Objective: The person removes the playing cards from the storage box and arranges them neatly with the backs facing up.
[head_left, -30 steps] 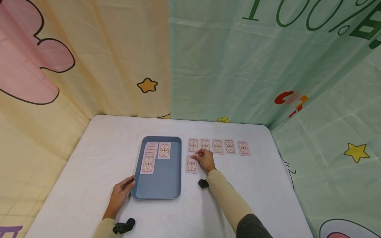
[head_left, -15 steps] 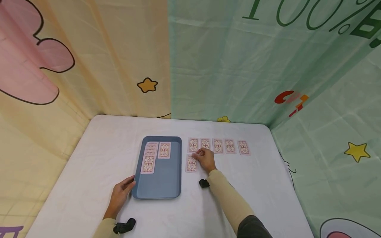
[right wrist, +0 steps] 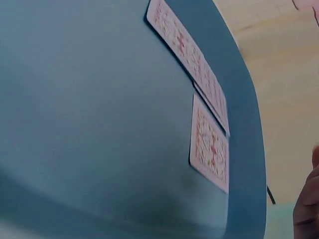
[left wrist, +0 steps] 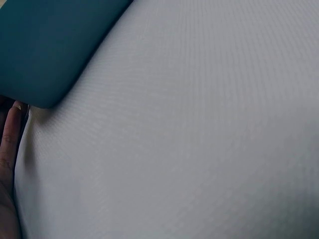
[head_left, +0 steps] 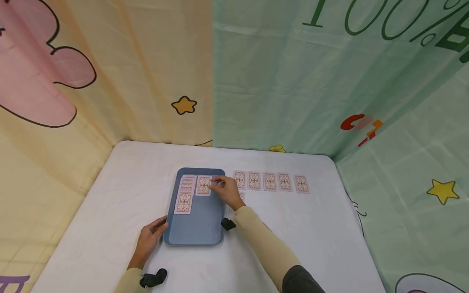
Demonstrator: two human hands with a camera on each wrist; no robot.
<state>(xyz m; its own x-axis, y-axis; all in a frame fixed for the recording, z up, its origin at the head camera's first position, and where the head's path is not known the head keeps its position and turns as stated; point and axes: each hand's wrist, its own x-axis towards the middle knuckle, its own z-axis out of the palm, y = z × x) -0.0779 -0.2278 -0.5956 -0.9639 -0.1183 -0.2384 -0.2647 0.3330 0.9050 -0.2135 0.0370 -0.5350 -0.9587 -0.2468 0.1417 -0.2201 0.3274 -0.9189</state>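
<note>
A blue-grey tray [head_left: 194, 232] lies on the white tablecloth in the head view. At its upper left is a column of overlapping face-down playing cards [head_left: 183, 202], with a single playing card [head_left: 203, 185] beside it. My left hand [head_left: 148, 240] rests with its fingertips against the tray's left edge; the left wrist view shows a fairly straight finger [left wrist: 10, 132] at the tray's corner. My right hand [head_left: 226, 191], thumb and index close together, is over the tray's upper right edge beside the single card. Whether its fingertips pinch anything, I cannot tell.
Right of the tray, several face-down playing cards [head_left: 270, 181] lie in a row. Another playing card [head_left: 242, 197] sits nearer, mostly hidden by my right hand and wrist. Printed curtains [head_left: 271, 81] hang at the table's back and sides.
My right hand has moved left from the near playing card on the tablecloth to the tray's upper right. My left hand stays at the tray's edge, and the view has shifted slightly.
</note>
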